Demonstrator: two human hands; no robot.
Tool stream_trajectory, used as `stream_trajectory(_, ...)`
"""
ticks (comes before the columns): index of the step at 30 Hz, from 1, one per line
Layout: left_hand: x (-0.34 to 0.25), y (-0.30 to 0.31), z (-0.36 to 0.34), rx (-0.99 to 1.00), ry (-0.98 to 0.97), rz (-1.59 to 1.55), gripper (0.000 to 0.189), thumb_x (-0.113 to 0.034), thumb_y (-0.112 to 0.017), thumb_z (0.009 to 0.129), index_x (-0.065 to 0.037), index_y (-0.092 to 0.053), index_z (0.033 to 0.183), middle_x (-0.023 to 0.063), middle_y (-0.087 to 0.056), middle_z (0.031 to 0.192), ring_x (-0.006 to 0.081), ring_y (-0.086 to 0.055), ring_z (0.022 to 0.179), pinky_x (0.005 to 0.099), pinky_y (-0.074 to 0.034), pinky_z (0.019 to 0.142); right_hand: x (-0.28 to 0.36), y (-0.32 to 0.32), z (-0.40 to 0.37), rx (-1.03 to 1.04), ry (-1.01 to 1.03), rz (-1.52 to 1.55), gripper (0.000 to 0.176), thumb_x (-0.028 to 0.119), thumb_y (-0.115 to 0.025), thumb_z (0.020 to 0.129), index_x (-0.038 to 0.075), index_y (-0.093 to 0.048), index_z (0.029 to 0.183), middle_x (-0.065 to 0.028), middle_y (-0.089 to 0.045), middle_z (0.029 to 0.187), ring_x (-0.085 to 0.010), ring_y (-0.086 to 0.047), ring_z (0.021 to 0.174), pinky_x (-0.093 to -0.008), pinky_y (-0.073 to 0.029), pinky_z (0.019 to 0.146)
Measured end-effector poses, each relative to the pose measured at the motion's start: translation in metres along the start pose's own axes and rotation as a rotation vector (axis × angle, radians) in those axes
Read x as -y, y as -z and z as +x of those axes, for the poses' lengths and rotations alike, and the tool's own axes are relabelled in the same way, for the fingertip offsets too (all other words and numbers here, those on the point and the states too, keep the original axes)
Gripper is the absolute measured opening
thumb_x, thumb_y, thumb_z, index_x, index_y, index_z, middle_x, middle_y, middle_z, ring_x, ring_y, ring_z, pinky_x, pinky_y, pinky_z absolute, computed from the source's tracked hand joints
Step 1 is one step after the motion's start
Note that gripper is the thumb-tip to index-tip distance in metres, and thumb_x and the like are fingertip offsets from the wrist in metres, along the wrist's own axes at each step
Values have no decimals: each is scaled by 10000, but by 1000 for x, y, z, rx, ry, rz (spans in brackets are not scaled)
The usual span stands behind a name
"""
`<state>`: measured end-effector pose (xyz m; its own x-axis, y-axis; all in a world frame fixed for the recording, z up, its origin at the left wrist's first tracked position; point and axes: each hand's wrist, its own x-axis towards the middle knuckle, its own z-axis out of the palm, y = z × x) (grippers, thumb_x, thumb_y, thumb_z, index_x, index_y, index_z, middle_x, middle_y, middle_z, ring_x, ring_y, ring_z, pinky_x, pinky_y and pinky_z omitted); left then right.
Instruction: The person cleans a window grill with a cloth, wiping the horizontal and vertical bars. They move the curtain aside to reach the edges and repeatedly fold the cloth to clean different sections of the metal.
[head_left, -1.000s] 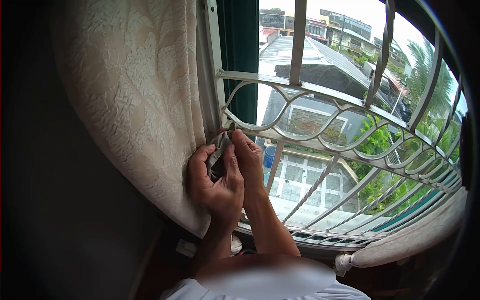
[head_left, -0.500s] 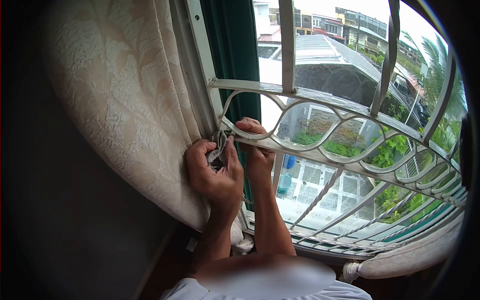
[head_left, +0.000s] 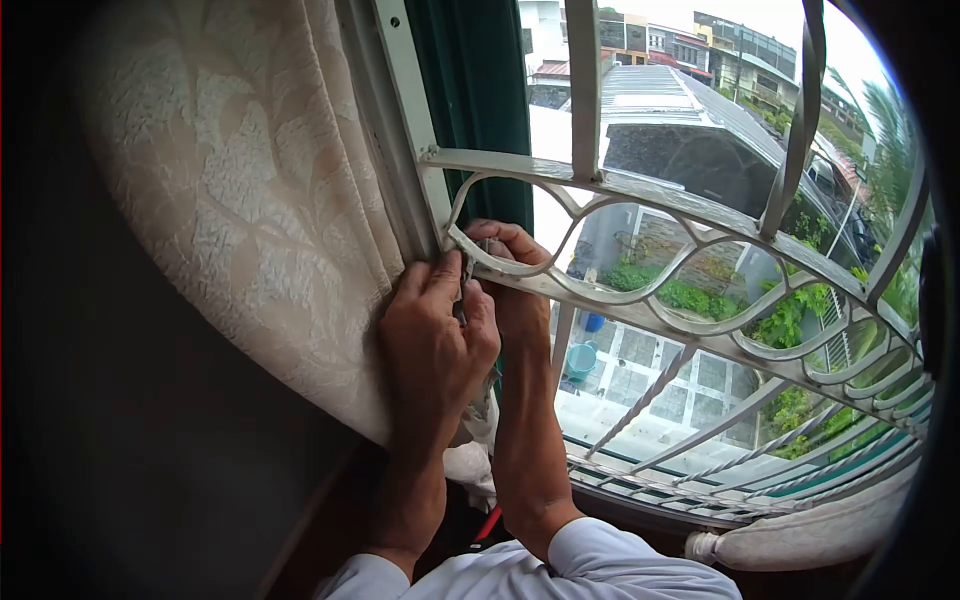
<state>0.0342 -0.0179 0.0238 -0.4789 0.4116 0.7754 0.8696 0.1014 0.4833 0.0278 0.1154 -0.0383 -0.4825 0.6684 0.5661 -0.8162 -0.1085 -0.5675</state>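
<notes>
A crumpled grey rag (head_left: 491,247) is bunched around the lower rail of the white window grille (head_left: 640,318), close to its left upright. My left hand (head_left: 440,325) is closed on the room side of the rail, with thumb and fingers pinching part of the rag. On the outer side, my right hand (head_left: 517,245) reaches under and behind the rail, its fingers curled over the rag inside the first oval loop. Much of the rag is hidden by my fingers.
A cream patterned curtain (head_left: 250,200) hangs just left of my hands, beside the window frame (head_left: 400,100). A dark green panel (head_left: 470,90) stands behind the grille. A tied curtain (head_left: 820,525) lies at lower right. Outside are a tiled yard and a teal bucket (head_left: 581,360).
My left hand has turned and moved up to the rail, its fingers now pressed against it. More of the rag shows by my right hand inside the loop. The view has shifted slightly.
</notes>
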Motion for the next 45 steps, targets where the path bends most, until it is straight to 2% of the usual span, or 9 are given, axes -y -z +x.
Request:
stream_trajectory(3,1,1,-12,21,-56,-2,409,-92,-620,914,91,-631,1280,250,-658,1018,411,-665,915,458,-529,837,-9,4,4,-21,21,389,117,30,-557,968,-45,-641,1001,-189,-690,1065,-96,-521,471,-216,-453,423)
stream_trajectory(10,11,-8,-38,-136,-160,-61,403,0,-604,938,56,-612,1337,222,-656,1003,385,-664,861,451,-535,749,-14,12,-6,120,-242,1139,221,49,-570,970,-88,-590,1143,-176,-647,1019,-92,-441,393,-175,-456,444)
stream_trajectory(16,12,-10,-41,-96,-207,39,389,52,-612,919,55,-647,1306,171,-617,875,329,-652,725,417,-526,639,-23,18,-23,137,-286,1305,326,163,-383,1108,-73,-531,1276,-35,-497,515,-116,-385,402,-251,-335,393)
stream_trajectory(18,14,-7,-55,-87,-168,2,389,68,-596,926,53,-650,1311,163,-618,875,314,-650,700,409,-531,632,-13,12,-3,529,-300,1410,320,158,-349,1117,-65,-525,1265,-106,-620,710,-128,-429,409,-242,-347,397)
stream_trajectory(19,9,-5,-60,-51,-119,-2,383,73,-594,930,52,-655,1308,159,-623,882,309,-654,706,409,-535,638,-1,7,-1,407,-392,1485,294,131,-350,1113,-69,-511,1256,-191,-655,1019,-134,-480,423,-244,-349,384)
stream_trajectory(22,12,-10,-62,-122,-169,38,390,74,-602,929,49,-652,1315,160,-623,888,308,-652,700,410,-535,633,-18,18,13,526,-401,1400,259,78,-374,1096,-83,-509,1246,-222,-582,1236,-128,-516,445,-263,-350,369)
stream_trajectory(27,22,-25,-15,-340,-195,26,262,73,-672,879,50,-705,1139,182,-676,886,332,-690,755,398,-559,659,-27,37,-27,31,-319,1416,248,17,-488,1026,-118,-496,1234,-228,-579,1174,-123,-517,422,-232,-375,370)
stream_trajectory(34,23,-10,-63,-170,-186,-28,205,98,-673,883,58,-697,1082,189,-688,890,309,-713,746,372,-568,639,-11,8,1,442,-354,1562,242,15,-460,1037,-65,-472,1266,-212,-575,1150,-131,-571,445,-259,-401,308)
stream_trajectory(45,20,-16,-25,-260,-225,6,192,84,-672,877,69,-687,1068,205,-679,890,352,-691,760,408,-558,641,-25,36,-29,219,-250,1397,228,58,-413,1077,-52,-503,1256,-145,-632,997,-90,-475,404,-247,-352,349)
